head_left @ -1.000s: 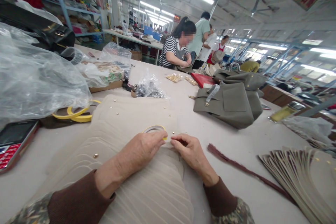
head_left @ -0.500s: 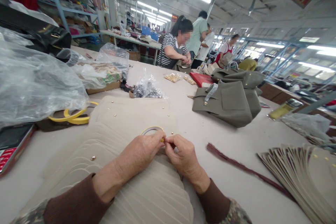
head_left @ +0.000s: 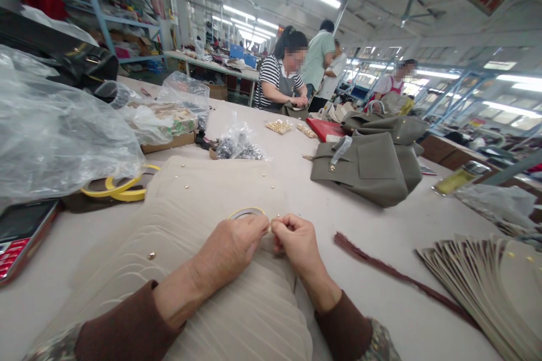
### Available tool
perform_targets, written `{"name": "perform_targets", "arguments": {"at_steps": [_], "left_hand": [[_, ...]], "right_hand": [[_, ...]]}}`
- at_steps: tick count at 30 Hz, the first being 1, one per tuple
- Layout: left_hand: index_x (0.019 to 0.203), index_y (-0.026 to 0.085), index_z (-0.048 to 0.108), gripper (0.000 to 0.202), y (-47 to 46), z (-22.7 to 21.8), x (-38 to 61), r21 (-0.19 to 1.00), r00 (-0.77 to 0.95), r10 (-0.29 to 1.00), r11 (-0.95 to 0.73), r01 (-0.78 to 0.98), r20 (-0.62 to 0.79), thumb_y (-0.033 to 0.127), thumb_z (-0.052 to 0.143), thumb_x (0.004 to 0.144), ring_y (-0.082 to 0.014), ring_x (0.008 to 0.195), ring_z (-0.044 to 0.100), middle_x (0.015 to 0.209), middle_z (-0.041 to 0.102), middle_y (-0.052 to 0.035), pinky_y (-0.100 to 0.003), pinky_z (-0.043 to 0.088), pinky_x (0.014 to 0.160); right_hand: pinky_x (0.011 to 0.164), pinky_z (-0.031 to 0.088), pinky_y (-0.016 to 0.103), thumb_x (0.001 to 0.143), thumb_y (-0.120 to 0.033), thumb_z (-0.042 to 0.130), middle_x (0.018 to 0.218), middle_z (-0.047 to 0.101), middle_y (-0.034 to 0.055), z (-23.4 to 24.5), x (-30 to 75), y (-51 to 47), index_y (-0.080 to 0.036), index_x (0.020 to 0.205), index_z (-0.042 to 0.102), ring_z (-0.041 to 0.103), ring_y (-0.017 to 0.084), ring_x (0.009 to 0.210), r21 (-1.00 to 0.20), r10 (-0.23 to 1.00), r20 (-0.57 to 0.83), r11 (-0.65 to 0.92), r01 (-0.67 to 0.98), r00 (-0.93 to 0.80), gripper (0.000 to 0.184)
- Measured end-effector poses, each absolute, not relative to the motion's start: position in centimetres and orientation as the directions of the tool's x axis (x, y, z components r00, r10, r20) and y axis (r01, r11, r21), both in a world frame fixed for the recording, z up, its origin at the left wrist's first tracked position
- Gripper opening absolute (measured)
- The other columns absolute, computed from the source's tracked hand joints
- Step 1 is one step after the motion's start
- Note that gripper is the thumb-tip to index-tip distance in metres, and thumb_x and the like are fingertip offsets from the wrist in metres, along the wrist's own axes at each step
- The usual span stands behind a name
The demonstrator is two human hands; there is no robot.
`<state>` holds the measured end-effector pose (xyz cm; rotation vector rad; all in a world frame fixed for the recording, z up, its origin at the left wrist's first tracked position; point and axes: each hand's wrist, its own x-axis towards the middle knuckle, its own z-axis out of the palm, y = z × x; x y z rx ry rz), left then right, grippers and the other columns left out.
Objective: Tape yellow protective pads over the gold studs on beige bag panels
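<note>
My left hand [head_left: 237, 242] is closed around a thin roll of yellow-edged tape [head_left: 247, 211], whose upper rim shows above the fingers. Close beside it, my right hand [head_left: 296, 240] pinches thumb and forefinger together near the left fingertips. Whatever lies in that pinch is too small to make out. Both hands are above a fanned stack of beige flat pieces [head_left: 203, 194], which carry small gold-coloured studs. The rest of the roll is hidden behind the left hand.
Yellow tape rolls [head_left: 127, 189], a phone [head_left: 27, 231] and clear plastic bags [head_left: 63, 130] lie left. Grey-green bags [head_left: 359, 166], a brown strip [head_left: 393, 273] and another fanned stack [head_left: 478, 287] lie right. A co-worker [head_left: 282, 76] sits across the table.
My hands have shifted slightly right, and the fingertips have drawn a little apart. The yellow bit between them no longer shows clearly. A person in the background has moved right.
</note>
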<state>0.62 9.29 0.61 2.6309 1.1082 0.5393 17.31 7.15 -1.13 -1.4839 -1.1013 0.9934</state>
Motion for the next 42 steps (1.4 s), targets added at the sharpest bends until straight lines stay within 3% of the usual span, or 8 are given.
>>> {"name": "perform_targets", "arguments": {"at_steps": [3,8,17,26,31,35,38,42], "left_hand": [[0.092,0.02,0.052,0.014,9.9,0.9,0.4,0.248,0.608,0.773,-0.634,0.733,0.18,0.017,0.038,0.096,-0.0176,0.08,0.059,0.088,0.064,-0.0026,-0.028,0.044,0.068],[0.093,0.019,0.054,0.016,10.6,1.9,0.1,0.054,0.578,0.816,-0.578,0.814,0.029,0.01,0.042,0.091,-0.0227,0.094,0.056,0.099,0.063,-0.0066,-0.031,0.047,0.071],[0.093,0.018,0.056,0.019,10.0,2.0,-0.5,0.082,0.602,0.798,-0.598,0.797,-0.03,0.008,0.039,0.09,-0.0244,0.09,0.057,0.094,0.064,-0.0079,-0.035,0.047,0.072],[0.094,0.018,0.056,0.018,10.1,1.6,-0.6,0.087,0.609,0.793,-0.606,0.79,0.001,0.01,0.04,0.091,-0.0246,0.088,0.058,0.093,0.063,-0.0073,-0.034,0.047,0.068],[0.095,0.017,0.056,0.02,10.1,1.4,-0.6,0.075,0.601,0.799,-0.6,0.797,0.009,0.008,0.039,0.09,-0.024,0.086,0.059,0.092,0.063,-0.0078,-0.033,0.046,0.067],[0.094,0.017,0.057,0.02,10.2,1.1,-1.0,0.084,0.614,0.789,-0.615,0.784,0.041,0.008,0.04,0.09,-0.0241,0.087,0.058,0.092,0.062,-0.0081,-0.033,0.046,0.068],[0.094,0.018,0.057,0.021,10.4,0.8,-1.3,0.096,0.612,0.788,-0.615,0.783,0.06,0.008,0.039,0.09,-0.024,0.086,0.058,0.092,0.062,-0.0079,-0.033,0.045,0.066],[0.093,0.019,0.056,0.02,10.7,0.4,-1.5,0.101,0.626,0.775,-0.632,0.768,0.083,0.009,0.039,0.09,-0.0237,0.085,0.057,0.093,0.063,-0.0075,-0.033,0.045,0.065]], "right_hand": [[0.039,0.041,0.021,0.064,-0.036,0.07,0.048,0.057,-0.003,-1.4,19.2,8.1,-0.013,0.066,0.064,0.049,0.009,0.038,-0.987,0.942,-0.147,-0.16,0.021,0.303,0.024],[0.042,0.044,0.019,0.063,-0.042,0.074,0.053,0.061,-0.0012,-2.0,21.2,8.6,-0.011,0.072,0.068,0.052,0.008,0.04,-0.982,0.956,-0.169,-0.183,0.036,0.24,0.032],[0.041,0.04,0.019,0.073,-0.031,0.062,0.05,0.057,-0.0027,-1.7,20.3,7.8,-0.013,0.071,0.07,0.048,0.008,0.04,-0.917,0.984,-0.131,-0.167,0.363,0.122,0.02],[0.055,0.041,0.023,0.077,-0.022,0.056,0.059,0.069,0.0005,-1.9,19.2,7.6,-0.018,0.069,0.073,0.059,0.015,0.054,-0.675,0.992,0.122,0.059,0.736,0.032,0.02],[0.056,0.042,0.024,0.078,-0.025,0.059,0.058,0.066,-0.0008,-2.1,19.5,7.8,-0.02,0.08,0.074,0.058,0.014,0.054,-0.659,0.994,0.108,0.047,0.751,0.033,0.016],[0.044,0.04,0.022,0.079,-0.035,0.062,0.049,0.057,-0.0058,-2.3,20.4,7.6,-0.017,0.104,0.068,0.05,0.012,0.041,-0.799,0.988,0.002,-0.09,0.594,0.152,0.031],[0.044,0.041,0.023,0.082,-0.037,0.058,0.052,0.059,-0.0028,-2.2,20.8,7.1,-0.016,0.084,0.069,0.053,0.013,0.044,-0.846,0.991,-0.045,-0.104,0.523,0.124,0.024],[0.063,0.046,0.026,0.081,-0.03,0.061,0.07,0.072,0.0028,-2.2,20.1,6.6,-0.019,0.073,0.073,0.063,0.016,0.063,-0.717,0.99,0.138,0.074,0.694,0.038,0.018]]}}
